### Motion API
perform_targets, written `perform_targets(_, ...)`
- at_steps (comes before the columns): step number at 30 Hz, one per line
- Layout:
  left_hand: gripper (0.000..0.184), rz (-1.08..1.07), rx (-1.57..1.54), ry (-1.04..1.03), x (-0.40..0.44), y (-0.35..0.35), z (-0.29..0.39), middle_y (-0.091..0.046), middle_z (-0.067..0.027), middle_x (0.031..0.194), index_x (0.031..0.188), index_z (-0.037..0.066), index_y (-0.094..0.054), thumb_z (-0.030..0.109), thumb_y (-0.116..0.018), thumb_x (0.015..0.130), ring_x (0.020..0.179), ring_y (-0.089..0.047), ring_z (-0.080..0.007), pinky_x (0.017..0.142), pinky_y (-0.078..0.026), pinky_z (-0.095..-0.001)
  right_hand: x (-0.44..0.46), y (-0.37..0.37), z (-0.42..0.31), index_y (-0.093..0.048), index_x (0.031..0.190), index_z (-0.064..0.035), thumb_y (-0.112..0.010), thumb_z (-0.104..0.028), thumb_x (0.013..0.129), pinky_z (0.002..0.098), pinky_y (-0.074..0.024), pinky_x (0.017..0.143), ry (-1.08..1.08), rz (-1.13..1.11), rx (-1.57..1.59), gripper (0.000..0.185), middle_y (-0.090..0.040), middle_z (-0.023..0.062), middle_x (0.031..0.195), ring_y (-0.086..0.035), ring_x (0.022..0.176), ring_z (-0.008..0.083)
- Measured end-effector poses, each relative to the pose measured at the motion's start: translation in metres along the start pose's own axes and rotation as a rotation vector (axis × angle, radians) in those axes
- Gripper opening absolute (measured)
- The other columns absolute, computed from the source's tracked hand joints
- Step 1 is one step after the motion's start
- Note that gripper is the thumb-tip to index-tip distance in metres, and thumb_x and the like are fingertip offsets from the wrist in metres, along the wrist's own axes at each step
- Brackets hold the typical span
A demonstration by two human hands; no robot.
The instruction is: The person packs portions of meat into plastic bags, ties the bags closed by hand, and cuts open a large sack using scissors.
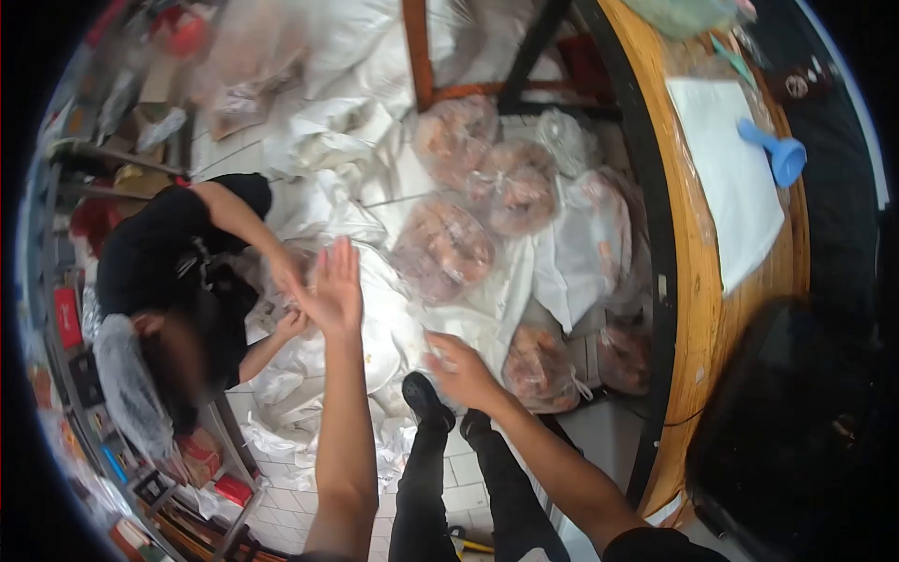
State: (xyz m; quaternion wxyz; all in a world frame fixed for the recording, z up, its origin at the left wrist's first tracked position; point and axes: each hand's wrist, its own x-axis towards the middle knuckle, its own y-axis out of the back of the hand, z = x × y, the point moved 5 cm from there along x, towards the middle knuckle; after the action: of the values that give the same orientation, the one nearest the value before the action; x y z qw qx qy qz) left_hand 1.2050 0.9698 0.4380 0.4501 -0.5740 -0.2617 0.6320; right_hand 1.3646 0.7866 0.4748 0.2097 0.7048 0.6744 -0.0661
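Observation:
My left hand (334, 288) is raised with its palm up and fingers stretched out, holding nothing. Below it lies white sheeting (379, 323) spread over the floor. Lower and further right, my right hand (465, 372) has its fingers loosely apart and pointing left, with nothing visible in them. A knotted clear plastic bag (444, 245) with orange-brown lumpy contents sits beyond my hands. Another such bag (540, 368) stands just right of my right hand. What the bags contain is not clear.
On the left a person in a black shirt (154, 239) crouches, hands near my left hand. More filled bags (518, 185) stand by a wooden table (698, 375). The table bears a white sheet (735, 178) and a blue plastic object (785, 159). Shelves (89, 384) line the left.

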Motion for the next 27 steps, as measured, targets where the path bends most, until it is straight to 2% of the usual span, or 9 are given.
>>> perform_targets(1,0.091,0.087,0.045,0.078,-0.021,0.045,-0.021,-0.024,-0.0293,0.145,0.14,-0.002,-0.02,0.05,-0.066,0.081,0.134,-0.031,-0.0414,0.111,-0.03,-0.0513,-0.032,0.011,0.084,-0.058,0.117,-0.0006,-0.063,-0.017,0.086,0.0393,-0.0429,0.097,-0.163,0.23,0.074,0.035,-0.06,0.0206,0.115,-0.057,0.109,0.0349)
perform_targets(3,0.085,0.382,0.142,0.215,-0.083,0.121,-0.058,-0.031,-0.0273,0.141,0.137,-0.002,-0.025,0.05,-0.065,0.083,0.13,-0.039,-0.0396,0.108,-0.036,-0.049,-0.099,0.064,0.179,-0.062,0.1,0.0007,-0.068,-0.016,0.078,0.0429,-0.0491,0.079,-0.18,0.489,-0.499,0.028,-0.063,0.0213,0.101,-0.061,0.092,0.037)
perform_targets(6,0.066,0.612,0.383,0.461,-0.181,0.231,-0.096,-0.044,-0.0251,0.13,0.117,0.0,-0.038,0.051,-0.064,0.083,0.12,-0.048,-0.0377,0.099,-0.045,-0.0467,-0.184,0.138,0.283,-0.058,0.107,0.0005,-0.065,-0.02,0.079,0.0461,-0.042,0.091,-0.674,0.79,-0.66,0.035,-0.06,0.0219,0.103,-0.054,0.102,0.0387)
perform_targets(11,0.062,0.796,0.623,0.787,-0.311,0.319,-0.129,-0.051,-0.021,0.118,0.124,0.001,-0.037,0.047,-0.06,0.088,0.105,-0.058,-0.035,0.091,-0.049,-0.0441,-0.186,0.232,0.372,-0.052,0.122,-0.0013,-0.062,-0.022,0.08,0.0492,-0.0365,0.099,-0.82,1.176,-0.849,0.048,-0.052,0.0254,0.121,-0.048,0.114,0.0415)
perform_targets(16,0.061,0.754,0.808,0.95,-0.35,0.349,-0.133,-0.05,-0.0212,0.122,0.132,0.0,-0.034,0.041,-0.054,0.093,0.108,-0.056,-0.0328,0.095,-0.045,-0.0426,-0.161,0.25,0.433,-0.056,0.115,-0.0029,-0.062,-0.028,0.081,0.0476,-0.0402,0.094,-0.946,0.829,-0.93,0.043,-0.057,0.0178,0.118,-0.052,0.109,0.0384)
perform_targets(19,0.056,0.784,0.826,0.911,-0.356,0.369,-0.134,-0.052,-0.0205,0.119,0.129,-0.001,-0.039,0.038,-0.055,0.093,0.105,-0.057,-0.0315,0.095,-0.045,-0.0419,-0.152,0.197,0.401,-0.054,0.092,-0.0009,-0.06,-0.042,0.085,0.0471,-0.0424,0.088,-0.734,0.769,-0.865,0.042,-0.057,0.0209,0.099,-0.054,0.103,0.0396)
perform_targets(22,0.057,0.706,0.848,0.882,-0.359,0.373,-0.14,-0.053,-0.0205,0.117,0.131,-0.003,-0.038,0.037,-0.054,0.092,0.103,-0.058,-0.0306,0.094,-0.046,-0.0413,-0.203,0.119,0.458,-0.055,0.098,-0.0011,-0.062,-0.045,0.082,0.0468,-0.0422,0.088,-0.921,0.581,-0.749,0.047,-0.056,0.0215,0.102,-0.055,0.102,0.0391)
perform_targets(25,0.059,0.756,0.902,0.983,-0.37,0.373,-0.135,-0.054,-0.0202,0.117,0.132,-0.004,-0.037,0.036,-0.054,0.09,0.102,-0.059,-0.0296,0.091,-0.046,-0.0393,-0.194,0.134,0.459,-0.057,0.106,-0.0034,-0.065,-0.05,0.078,0.05,-0.0402,0.093,-1.088,0.605,-0.525,0.055,-0.057,0.0217,0.11,-0.052,0.109,0.0378)
perform_targets(27,0.057,0.767,0.943,1.007,-0.372,0.381,-0.13,-0.054,-0.02,0.116,0.13,-0.003,-0.039,0.036,-0.052,0.091,0.101,-0.059,-0.0294,0.09,-0.047,-0.0387,-0.171,0.151,0.446,-0.052,0.119,-0.0012,-0.064,-0.055,0.076,0.0506,-0.0405,0.095,-1.087,0.7,-0.812,0.07,-0.053,0.0232,0.123,-0.051,0.115,0.0387)
